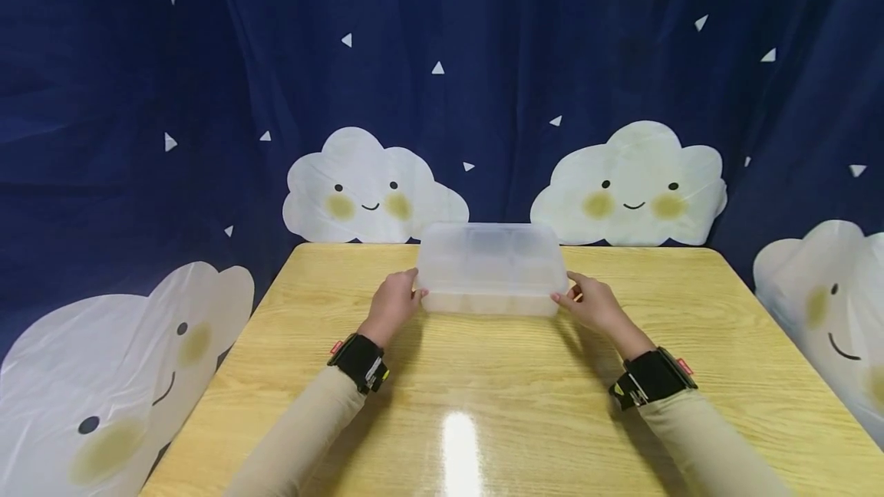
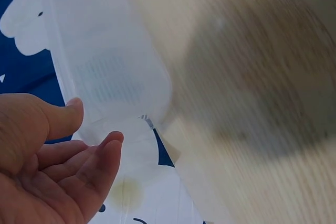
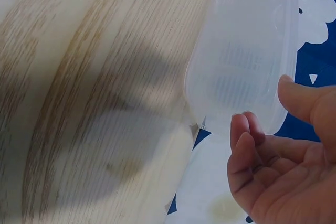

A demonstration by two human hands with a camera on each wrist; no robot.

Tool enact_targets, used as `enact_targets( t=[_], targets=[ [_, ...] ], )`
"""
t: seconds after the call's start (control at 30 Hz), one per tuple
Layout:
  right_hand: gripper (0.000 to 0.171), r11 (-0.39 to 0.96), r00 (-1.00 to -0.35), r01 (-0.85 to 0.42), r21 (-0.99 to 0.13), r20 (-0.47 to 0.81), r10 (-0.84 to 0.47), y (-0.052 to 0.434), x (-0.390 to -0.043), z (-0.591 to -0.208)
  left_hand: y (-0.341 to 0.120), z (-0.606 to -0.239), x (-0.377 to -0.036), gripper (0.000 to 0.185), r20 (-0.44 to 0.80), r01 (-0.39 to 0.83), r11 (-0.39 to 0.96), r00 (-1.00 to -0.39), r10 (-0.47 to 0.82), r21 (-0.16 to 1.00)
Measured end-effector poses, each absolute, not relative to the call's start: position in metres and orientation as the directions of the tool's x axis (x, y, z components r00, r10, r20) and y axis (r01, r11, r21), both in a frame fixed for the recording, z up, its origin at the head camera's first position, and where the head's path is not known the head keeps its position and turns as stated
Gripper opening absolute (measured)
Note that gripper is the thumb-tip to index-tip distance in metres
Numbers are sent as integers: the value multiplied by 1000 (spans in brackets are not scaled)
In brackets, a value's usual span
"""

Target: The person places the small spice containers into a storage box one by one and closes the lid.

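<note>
A translucent white plastic storage box (image 1: pixel 492 267), long and with rounded corners, is at the far end of the table. Faint dividers show through its upper face. My left hand (image 1: pixel 395 299) holds its left end, thumb at the front corner and fingers at the side. At the opposite end, my right hand (image 1: pixel 595 304) holds the box the same way. In the left wrist view, the left thumb (image 2: pixel 67 116) overlaps the box's rim, with the fingers by the end wall. The right wrist view shows the right thumb (image 3: pixel 294 98) at the rim and curled fingers near the corner.
The light wood table (image 1: pixel 470 374) has a bright glare spot near its front. Behind it hangs a dark blue curtain (image 1: pixel 414 14) with white triangles and smiling clouds. Another cloud (image 1: pixel 124 382) stands along the left side, one more along the right.
</note>
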State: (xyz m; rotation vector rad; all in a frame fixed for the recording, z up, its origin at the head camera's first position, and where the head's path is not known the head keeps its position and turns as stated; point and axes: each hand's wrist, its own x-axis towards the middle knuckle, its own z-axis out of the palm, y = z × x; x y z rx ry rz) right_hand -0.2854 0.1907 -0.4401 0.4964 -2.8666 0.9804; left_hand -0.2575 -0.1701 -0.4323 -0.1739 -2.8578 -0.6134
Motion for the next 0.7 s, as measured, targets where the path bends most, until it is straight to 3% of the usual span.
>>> enact_targets(
  t=[0.47,0.57,0.7],
  targets=[
    [64,773,-952,-304,-556,153,-265,189,-285,-436,-167,-437,-263,51,226,134,927,-973,54,351],
    [67,802,-949,-316,-507,179,-261,181,-268,-435,-160,-436,-251,59,217,145,940,-973,78,309],
    [67,831,-900,-412,-374,310,-307,162,-230,-442,-140,-437,-214,72,240,244,943,-952,188,228]
  ],
)
